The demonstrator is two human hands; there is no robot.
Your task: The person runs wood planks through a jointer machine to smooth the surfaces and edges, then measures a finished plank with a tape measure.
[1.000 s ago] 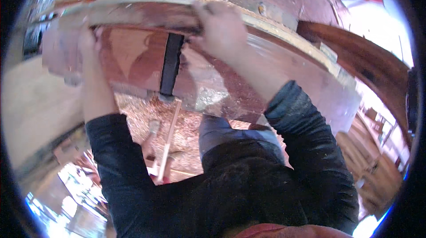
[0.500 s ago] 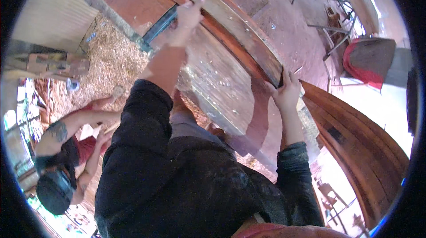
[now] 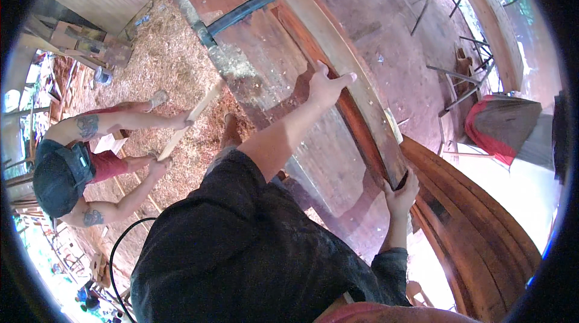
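A long wooden plank (image 3: 344,46), pale on its upper face and reddish brown along its near side, lies lengthwise on a broad workbench top (image 3: 329,136). My left hand (image 3: 325,87) is on its near edge about midway along, thumb lying over the pale face and fingers bent at the side, partly hidden. Around the plank's near right end my right hand (image 3: 401,195) is closed, fingers on the far side and thumb on the near side. A dark metal bar (image 3: 244,12) crosses the bench top beyond my left hand.
At the left a person in a dark cap (image 3: 57,178) bends down, both hands on a pale wood strip (image 3: 190,121). Shavings (image 3: 160,58) cover the floor there. Curved brown boards (image 3: 476,226) stretch out at right. Metal stands (image 3: 449,76) and a red-edged grey cover (image 3: 503,127) stand beyond.
My left hand has moved back along the plank, away from the dark bar and closer to my right hand. My right hand keeps its hold on the end. The view has shifted.
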